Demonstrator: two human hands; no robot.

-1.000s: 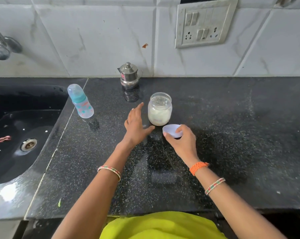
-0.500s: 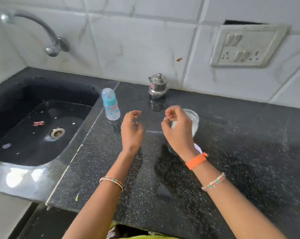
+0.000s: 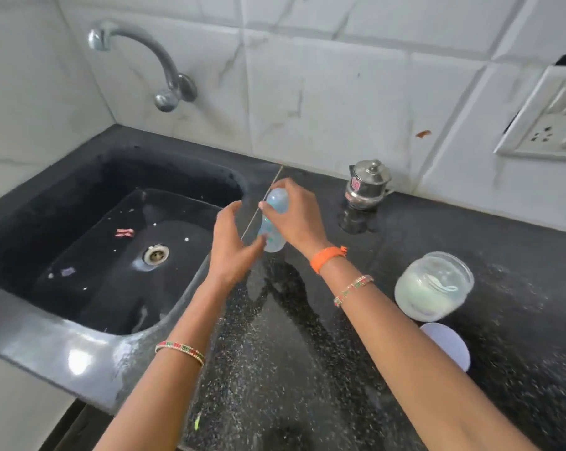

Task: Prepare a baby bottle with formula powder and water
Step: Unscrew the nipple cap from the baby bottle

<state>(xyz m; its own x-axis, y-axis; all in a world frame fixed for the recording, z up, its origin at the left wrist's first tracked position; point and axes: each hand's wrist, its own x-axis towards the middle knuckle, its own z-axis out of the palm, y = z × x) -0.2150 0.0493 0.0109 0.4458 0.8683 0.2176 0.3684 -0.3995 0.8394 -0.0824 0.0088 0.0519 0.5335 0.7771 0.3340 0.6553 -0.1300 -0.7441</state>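
Observation:
The baby bottle [image 3: 271, 237], clear with a pale blue cap, stands on the black counter beside the sink's edge. My right hand [image 3: 299, 219] grips it from above, fingers curled round the cap. My left hand [image 3: 231, 249] is just left of the bottle with its fingers spread, thumb at the lower body; I cannot tell if it touches. The glass jar of white formula powder [image 3: 434, 286] stands open to the right with a white scoop inside. Its white lid [image 3: 449, 348] lies on the counter in front of it.
A black sink [image 3: 89, 314] with a drain fills the left, under a steel tap [image 3: 164, 70] on the tiled wall. A small lidded steel pot [image 3: 367, 185] stands at the back of the speckled counter [image 3: 291, 369]. A socket panel [image 3: 551, 122] is on the wall at right.
My right hand set the white lid down by the jar. Both hands moved left to the bottle, and my right hand took hold of its cap. The view turned towards the sink.

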